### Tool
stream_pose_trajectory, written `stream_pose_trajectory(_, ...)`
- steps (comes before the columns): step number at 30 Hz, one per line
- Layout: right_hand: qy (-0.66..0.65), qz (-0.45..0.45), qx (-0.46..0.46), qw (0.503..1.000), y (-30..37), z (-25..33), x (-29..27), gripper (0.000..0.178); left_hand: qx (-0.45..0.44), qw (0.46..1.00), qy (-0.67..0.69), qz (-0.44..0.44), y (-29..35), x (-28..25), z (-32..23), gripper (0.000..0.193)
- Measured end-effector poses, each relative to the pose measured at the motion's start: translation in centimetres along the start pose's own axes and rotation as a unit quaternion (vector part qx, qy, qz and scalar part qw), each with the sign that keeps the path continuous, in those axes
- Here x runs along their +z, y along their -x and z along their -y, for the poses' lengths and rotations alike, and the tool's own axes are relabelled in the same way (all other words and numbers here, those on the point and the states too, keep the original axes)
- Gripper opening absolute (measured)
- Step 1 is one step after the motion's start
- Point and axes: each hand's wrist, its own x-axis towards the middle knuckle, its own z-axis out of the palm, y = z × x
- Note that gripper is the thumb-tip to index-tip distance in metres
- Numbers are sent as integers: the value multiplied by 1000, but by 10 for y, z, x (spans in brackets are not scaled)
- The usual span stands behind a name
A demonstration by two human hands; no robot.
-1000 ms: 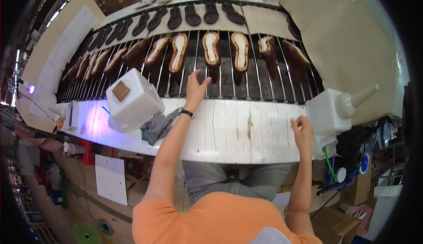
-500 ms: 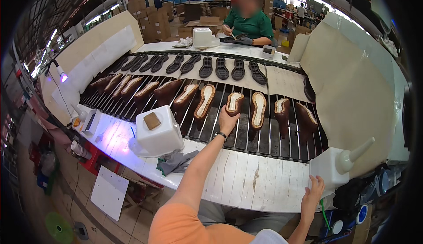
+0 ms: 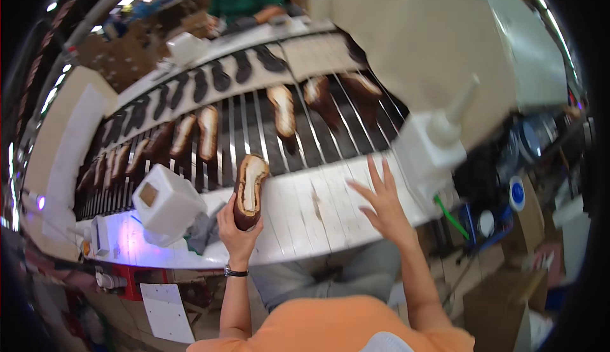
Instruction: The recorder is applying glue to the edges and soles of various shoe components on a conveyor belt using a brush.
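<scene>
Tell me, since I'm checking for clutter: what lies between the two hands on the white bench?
In the head view, only bare white bench planks lie between the left hand, which holds a shoe sole, and the open right hand.

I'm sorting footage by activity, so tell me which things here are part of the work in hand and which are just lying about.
In the work:
- left hand, gripping a brown shoe sole
- right hand, open over the white bench
- slatted conveyor carrying more soles

Lying about:
- white box
- grey rag
- white dispenser
- green tube
</scene>
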Motion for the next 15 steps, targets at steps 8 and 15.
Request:
stream_pose_trajectory(8,-130,-216,198,947,32,-35,-39,16,60,984,48,162,45,13,-13,38)
stream_pose_trajectory(15,187,9,412,892,98,-79,-60,27,-152,945,-19,290,-44,45,23,62)
